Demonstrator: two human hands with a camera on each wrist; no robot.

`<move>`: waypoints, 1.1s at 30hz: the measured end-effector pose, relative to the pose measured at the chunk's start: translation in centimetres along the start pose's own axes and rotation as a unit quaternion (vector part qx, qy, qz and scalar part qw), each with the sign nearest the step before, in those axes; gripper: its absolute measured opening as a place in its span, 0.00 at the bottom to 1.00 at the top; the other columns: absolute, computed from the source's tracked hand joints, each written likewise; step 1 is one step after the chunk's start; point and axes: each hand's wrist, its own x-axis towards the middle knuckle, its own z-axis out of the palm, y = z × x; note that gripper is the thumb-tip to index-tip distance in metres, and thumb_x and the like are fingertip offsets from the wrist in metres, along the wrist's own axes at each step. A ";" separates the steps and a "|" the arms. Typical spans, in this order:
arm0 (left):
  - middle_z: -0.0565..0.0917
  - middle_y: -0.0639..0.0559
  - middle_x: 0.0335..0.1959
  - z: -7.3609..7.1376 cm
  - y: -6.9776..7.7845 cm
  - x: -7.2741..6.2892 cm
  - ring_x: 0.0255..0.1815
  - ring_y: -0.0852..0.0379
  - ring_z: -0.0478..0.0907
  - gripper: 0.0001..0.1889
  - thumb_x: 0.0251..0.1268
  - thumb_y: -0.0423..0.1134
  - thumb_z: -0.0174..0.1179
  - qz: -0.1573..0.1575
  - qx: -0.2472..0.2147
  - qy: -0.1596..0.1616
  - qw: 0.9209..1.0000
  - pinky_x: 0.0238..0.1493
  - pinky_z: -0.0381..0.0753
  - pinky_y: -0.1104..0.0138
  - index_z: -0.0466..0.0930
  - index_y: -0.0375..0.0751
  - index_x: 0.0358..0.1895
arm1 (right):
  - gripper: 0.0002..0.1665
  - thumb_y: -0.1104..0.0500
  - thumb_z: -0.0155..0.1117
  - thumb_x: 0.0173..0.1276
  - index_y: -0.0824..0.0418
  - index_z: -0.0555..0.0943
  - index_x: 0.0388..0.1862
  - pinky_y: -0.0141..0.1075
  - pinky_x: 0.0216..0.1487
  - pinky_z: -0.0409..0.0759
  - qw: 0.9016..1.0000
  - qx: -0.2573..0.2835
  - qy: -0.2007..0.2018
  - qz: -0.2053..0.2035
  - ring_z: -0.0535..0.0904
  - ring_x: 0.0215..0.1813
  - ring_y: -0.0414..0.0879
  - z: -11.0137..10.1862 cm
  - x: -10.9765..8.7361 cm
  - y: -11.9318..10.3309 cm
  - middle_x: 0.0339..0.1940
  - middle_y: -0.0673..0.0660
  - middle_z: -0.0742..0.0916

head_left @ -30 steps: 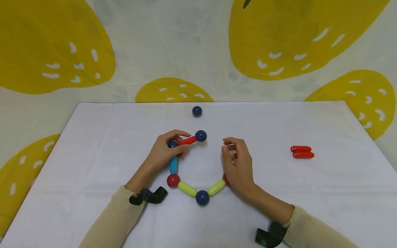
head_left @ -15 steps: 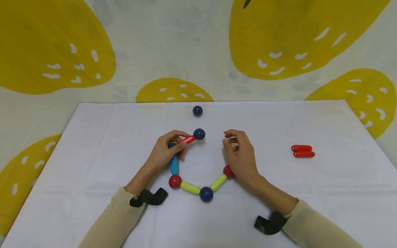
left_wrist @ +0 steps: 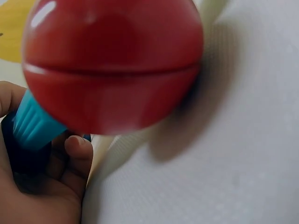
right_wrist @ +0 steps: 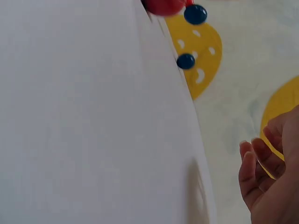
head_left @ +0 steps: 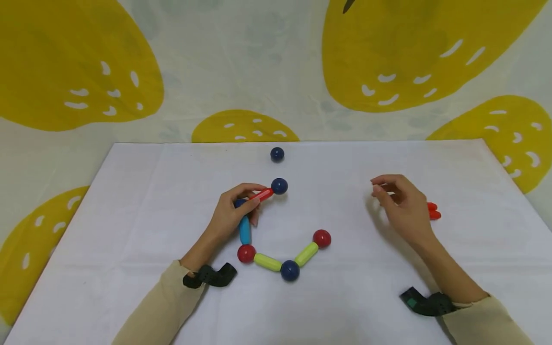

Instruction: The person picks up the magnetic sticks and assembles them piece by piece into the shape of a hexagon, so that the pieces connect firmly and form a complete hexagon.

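Observation:
My left hand (head_left: 226, 211) pinches a red magnetic rod (head_left: 265, 194), a dark blue ball (head_left: 279, 186) at its far end. Another dark blue ball (head_left: 239, 203) is partly hidden in that hand, where the light blue rod (head_left: 245, 231) joins. From there the chain runs through a red ball (head_left: 247, 253), a lime rod (head_left: 268, 262), a dark blue ball (head_left: 290, 270) and a second lime rod (head_left: 306, 254) to a red ball (head_left: 322, 238). Fingers loosely bent and holding nothing, my right hand (head_left: 403, 208) hovers near the red rods (head_left: 433, 211), partly covering them.
A loose dark blue ball (head_left: 277, 154) lies near the far edge of the white table (head_left: 172, 306). Behind that edge hangs a pale cloth (head_left: 241, 57) with yellow shapes. Both wrists carry black straps.
My right hand has left the red ball at the chain's right end and moved right to the loose red rods. The chain's lower part has shifted slightly right; the left hand keeps its grip.

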 end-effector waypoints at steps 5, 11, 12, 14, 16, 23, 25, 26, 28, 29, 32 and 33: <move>0.77 0.39 0.23 0.1 0.2 0.1 0.18 0.44 0.75 0.14 0.68 0.37 0.58 -0.005 -0.019 0.003 1.000 0.26 0.74 0.67 0.79 0.41 0.55 | 0.13 0.65 0.62 0.67 0.66 0.79 0.50 0.20 0.34 0.73 0.998 -0.048 0.001 0.029 0.78 0.37 0.37 -4.3 0.0 2.3 0.42 0.49 0.82; 0.78 0.40 0.21 0.1 0.3 0.2 0.19 0.44 0.75 0.15 0.67 0.40 0.60 -0.029 0.000 0.012 0.999 0.25 0.72 0.68 0.80 0.44 0.55 | 0.18 0.54 0.61 0.69 0.56 0.78 0.56 0.16 0.40 0.66 0.982 -0.154 -0.061 0.085 0.71 0.43 0.32 -9.1 0.2 5.6 0.44 0.40 0.80; 0.78 0.40 0.21 0.2 0.3 0.2 0.19 0.45 0.75 0.15 0.67 0.40 0.60 -0.032 0.004 0.012 0.999 0.25 0.71 0.68 0.80 0.44 0.55 | 0.18 0.53 0.61 0.69 0.56 0.78 0.56 0.18 0.39 0.66 0.979 -0.163 -0.072 0.097 0.71 0.42 0.33 -9.7 0.2 5.8 0.43 0.39 0.80; 0.78 0.40 0.21 0.2 0.3 0.2 0.19 0.45 0.75 0.14 0.67 0.40 0.60 -0.035 0.011 0.011 0.999 0.25 0.71 0.68 0.80 0.45 0.55 | 0.20 0.51 0.61 0.69 0.55 0.77 0.57 0.21 0.35 0.68 0.974 -0.174 -0.092 0.114 0.71 0.40 0.34 -10.7 0.1 6.3 0.42 0.37 0.80; 0.78 0.40 0.20 0.2 0.3 0.2 0.20 0.46 0.75 0.14 0.68 0.39 0.59 -0.036 0.017 0.010 0.999 0.25 0.72 0.68 0.80 0.44 0.55 | 0.20 0.50 0.61 0.69 0.54 0.77 0.58 0.23 0.32 0.69 0.970 -0.180 -0.111 0.124 0.71 0.38 0.35 -11.3 0.0 6.8 0.42 0.36 0.80; 0.78 0.38 0.21 0.2 0.5 0.1 0.20 0.46 0.76 0.16 0.69 0.39 0.58 -0.055 0.030 0.013 0.998 0.31 0.73 0.67 0.79 0.43 0.57 | 0.17 0.50 0.62 0.68 0.51 0.80 0.55 0.32 0.29 0.69 0.961 -0.166 -0.167 0.147 0.73 0.36 0.41 -12.1 -0.1 8.0 0.39 0.50 0.85; 0.78 0.38 0.21 0.1 0.5 0.0 0.20 0.46 0.76 0.16 0.69 0.38 0.58 -0.055 0.032 0.016 0.998 0.31 0.73 0.67 0.80 0.43 0.57 | 0.17 0.49 0.63 0.68 0.51 0.81 0.54 0.32 0.31 0.69 0.957 -0.167 -0.179 0.156 0.72 0.37 0.41 -12.2 -0.1 8.3 0.39 0.51 0.85; 0.78 0.38 0.21 0.1 0.5 0.0 0.20 0.46 0.76 0.15 0.69 0.38 0.58 -0.055 0.033 0.017 0.998 0.31 0.73 0.67 0.80 0.42 0.57 | 0.18 0.48 0.63 0.67 0.51 0.81 0.53 0.31 0.31 0.68 0.955 -0.167 -0.184 0.159 0.72 0.37 0.41 -12.2 0.0 8.4 0.39 0.51 0.85; 0.79 0.38 0.21 0.2 0.5 0.0 0.20 0.46 0.76 0.15 0.68 0.38 0.58 -0.055 0.034 0.019 0.998 0.30 0.74 0.68 0.80 0.42 0.56 | 0.19 0.47 0.64 0.67 0.51 0.81 0.54 0.30 0.33 0.68 0.951 -0.171 -0.195 0.169 0.72 0.38 0.40 -12.3 0.0 8.5 0.40 0.50 0.85; 0.79 0.38 0.21 0.2 0.5 0.1 0.20 0.46 0.76 0.15 0.68 0.38 0.59 -0.055 0.034 0.019 0.998 0.29 0.74 0.68 0.80 0.42 0.56 | 0.20 0.46 0.64 0.67 0.51 0.81 0.54 0.30 0.34 0.69 0.949 -0.171 -0.199 0.174 0.72 0.38 0.40 -12.4 0.0 8.6 0.41 0.50 0.84; 0.79 0.38 0.22 0.3 0.5 0.2 0.20 0.46 0.76 0.14 0.68 0.38 0.59 -0.058 0.033 0.020 0.998 0.27 0.74 0.68 0.80 0.41 0.55 | 0.21 0.46 0.63 0.67 0.52 0.81 0.55 0.28 0.35 0.72 0.947 -0.166 -0.204 0.187 0.74 0.39 0.40 -12.4 0.0 8.8 0.43 0.49 0.84; 0.79 0.38 0.22 0.3 0.5 0.2 0.20 0.46 0.76 0.14 0.67 0.38 0.59 -0.060 0.033 0.019 0.997 0.27 0.75 0.68 0.81 0.41 0.55 | 0.21 0.46 0.63 0.67 0.53 0.81 0.56 0.28 0.35 0.72 0.946 -0.165 -0.205 0.190 0.74 0.39 0.40 -12.5 0.0 8.8 0.43 0.50 0.85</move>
